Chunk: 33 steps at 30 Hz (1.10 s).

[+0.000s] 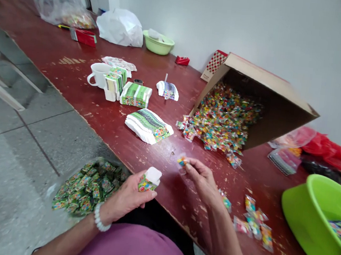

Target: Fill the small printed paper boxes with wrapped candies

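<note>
In my left hand (131, 192) is a small green printed carton (149, 182), its white flap standing up at the top. My right hand (201, 177) pinches a clear candy packet (182, 161) with colourful pieces inside, a short way right of the carton and apart from it. Beyond both hands lies a fanned stack of flat cartons (148, 126). A tipped cardboard box (272, 85) spills many candy packets (223, 117) onto the table. Several loose packets (253, 223) lie beside my right forearm.
Bundled flat cartons (135, 95) stand by a white mug (98, 74) on the red table (98, 116). A green basin (309, 223) is at the right edge. Below the table edge, a bag of filled cartons (87, 188) sits left, with a white stool (5, 77) farther off.
</note>
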### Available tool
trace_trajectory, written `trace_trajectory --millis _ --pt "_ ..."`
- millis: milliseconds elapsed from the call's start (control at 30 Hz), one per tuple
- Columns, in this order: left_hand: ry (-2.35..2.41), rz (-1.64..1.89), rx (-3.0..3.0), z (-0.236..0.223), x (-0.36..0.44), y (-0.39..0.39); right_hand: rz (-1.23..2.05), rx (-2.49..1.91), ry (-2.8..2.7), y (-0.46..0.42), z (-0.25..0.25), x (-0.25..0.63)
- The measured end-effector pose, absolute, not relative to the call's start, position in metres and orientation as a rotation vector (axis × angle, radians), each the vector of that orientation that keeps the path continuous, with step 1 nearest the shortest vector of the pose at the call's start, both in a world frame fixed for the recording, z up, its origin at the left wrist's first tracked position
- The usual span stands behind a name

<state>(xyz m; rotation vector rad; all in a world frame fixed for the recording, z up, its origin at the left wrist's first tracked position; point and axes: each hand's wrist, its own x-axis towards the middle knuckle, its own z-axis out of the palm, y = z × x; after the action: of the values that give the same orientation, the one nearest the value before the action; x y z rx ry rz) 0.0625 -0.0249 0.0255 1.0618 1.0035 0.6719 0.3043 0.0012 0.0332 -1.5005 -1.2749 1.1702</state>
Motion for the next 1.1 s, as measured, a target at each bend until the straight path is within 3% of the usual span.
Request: trace_trajectory --millis 67,233,467,667,833,1100 --pt "0.974 0.634 1.12 0.028 0.066 -0.028 1.296 -1.361 -1.352 -0.022 0.048 0.292" --pt "0.954 0.61 1.257 0.039 0.07 -0.041 1.055 -1.332 -1.768 -0.05 0.064 0.276" --pt "0.89 0.517 1.181 0.054 0.074 -0.052 1.195 -1.325 -1.521 -0.056 0.054 0.261" --pt "0.76 0.634 0.936 0.049 0.073 -0.055 0.95 -1.253 -1.725 -0.063 0.063 0.252" --pt "0.803 0.663 0.654 0.041 0.068 -0.052 0.867 -1.307 -1.364 -0.075 0.05 0.243" --pt "0.867 0.842 0.669 0.035 0.07 -0.058 1.186 -1.215 -1.213 -0.078 0.031 0.217"
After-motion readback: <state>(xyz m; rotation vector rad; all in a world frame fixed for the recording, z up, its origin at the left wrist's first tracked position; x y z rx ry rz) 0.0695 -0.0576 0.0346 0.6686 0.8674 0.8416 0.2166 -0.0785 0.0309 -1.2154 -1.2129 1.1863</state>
